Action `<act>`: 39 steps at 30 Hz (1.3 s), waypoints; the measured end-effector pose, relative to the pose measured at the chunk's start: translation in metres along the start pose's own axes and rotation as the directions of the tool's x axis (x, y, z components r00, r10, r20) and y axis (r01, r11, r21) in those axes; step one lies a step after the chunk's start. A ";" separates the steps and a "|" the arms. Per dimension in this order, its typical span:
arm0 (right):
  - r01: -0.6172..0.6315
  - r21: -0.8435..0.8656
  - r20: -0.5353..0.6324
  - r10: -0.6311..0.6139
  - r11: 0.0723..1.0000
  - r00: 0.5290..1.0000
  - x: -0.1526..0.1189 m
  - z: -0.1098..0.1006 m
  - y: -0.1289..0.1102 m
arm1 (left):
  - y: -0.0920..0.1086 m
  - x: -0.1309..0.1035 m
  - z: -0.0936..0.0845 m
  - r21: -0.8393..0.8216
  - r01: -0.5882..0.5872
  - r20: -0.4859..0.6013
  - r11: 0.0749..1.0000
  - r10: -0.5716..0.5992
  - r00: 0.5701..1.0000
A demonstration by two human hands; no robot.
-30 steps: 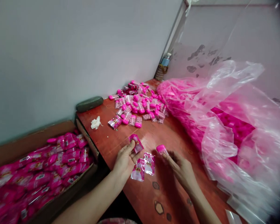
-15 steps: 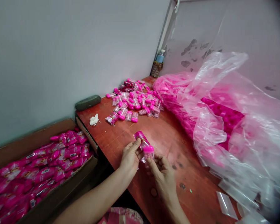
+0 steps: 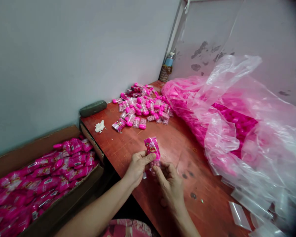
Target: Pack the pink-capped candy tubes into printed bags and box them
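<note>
The clear container [image 3: 158, 162] has just come up against the printed pouch [image 3: 151, 144], so both meet above the red table [image 3: 181, 148]. The left hand [image 3: 136, 167] pinches the pouch, the right hand [image 3: 172, 186] the container's lower end (whether it's inside, I can't tell).

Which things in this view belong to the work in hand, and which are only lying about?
Seem part of the work:
sleeve and small bottle, between left hand and right hand
bottle pile
packs
pink bag

Probably just lying about:
green case
white scrap
blue bottle
</note>
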State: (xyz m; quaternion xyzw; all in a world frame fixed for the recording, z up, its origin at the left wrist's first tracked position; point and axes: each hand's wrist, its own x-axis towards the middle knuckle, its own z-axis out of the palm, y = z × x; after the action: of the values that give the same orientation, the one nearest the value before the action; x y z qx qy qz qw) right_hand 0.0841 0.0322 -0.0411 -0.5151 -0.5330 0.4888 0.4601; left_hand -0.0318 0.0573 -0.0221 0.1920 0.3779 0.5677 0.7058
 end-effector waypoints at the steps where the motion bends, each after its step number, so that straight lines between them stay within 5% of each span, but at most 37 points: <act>1: 0.014 -0.015 -0.013 -0.014 1.000 1.000 0.000 0.000 0.000 | 0.000 0.001 -0.001 0.011 0.017 0.008 1.000 -0.017 1.000; 9: -0.221 0.247 0.001 0.228 0.943 0.974 0.008 0.000 -0.008 | 0.005 -0.002 -0.004 0.096 0.136 0.089 0.986 -0.145 0.985; 21: -0.134 0.253 0.047 0.126 0.958 0.991 0.006 -0.002 -0.007 | -0.002 -0.015 -0.006 -0.021 0.126 0.052 0.992 -0.125 0.991; 25: -0.125 0.247 0.072 0.110 0.961 0.991 0.015 -0.004 -0.010 | 0.018 -0.033 -0.022 -0.111 -0.189 -0.170 0.976 0.168 0.971; 28: -0.109 0.205 0.051 0.101 0.973 0.994 0.021 -0.014 -0.009 | 0.038 -0.044 -0.045 -0.021 -0.506 -0.325 0.863 0.472 0.819; 30: -0.101 0.161 0.033 0.097 0.982 0.995 0.024 -0.020 -0.005 | 0.039 -0.045 -0.056 0.223 -0.527 -0.271 0.820 0.572 0.774; 32: -0.100 0.127 0.027 0.098 0.987 0.995 0.024 -0.022 -0.002 | 0.028 -0.041 -0.060 0.575 -0.435 -0.075 0.693 0.574 0.815; 34: -0.116 0.108 0.041 0.113 0.987 0.993 0.022 -0.020 0.000 | 0.011 -0.033 -0.061 0.846 -0.378 0.161 0.376 0.497 0.853; 37: -0.153 0.092 0.066 0.147 0.984 0.987 0.018 -0.017 0.000 | -0.012 -0.022 -0.062 0.923 -0.372 0.379 -0.103 0.416 0.826; 39: -0.165 0.072 0.072 0.160 0.984 0.985 0.016 -0.016 0.000 | -0.020 -0.018 -0.066 0.895 -0.352 0.439 -0.273 0.405 0.802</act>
State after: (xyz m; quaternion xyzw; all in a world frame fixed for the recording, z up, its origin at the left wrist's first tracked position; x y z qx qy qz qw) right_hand 0.0994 0.0489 -0.0398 -0.5221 -0.4847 0.5618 0.4207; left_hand -0.0693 0.0241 -0.0723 0.7418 0.5963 0.2901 0.0998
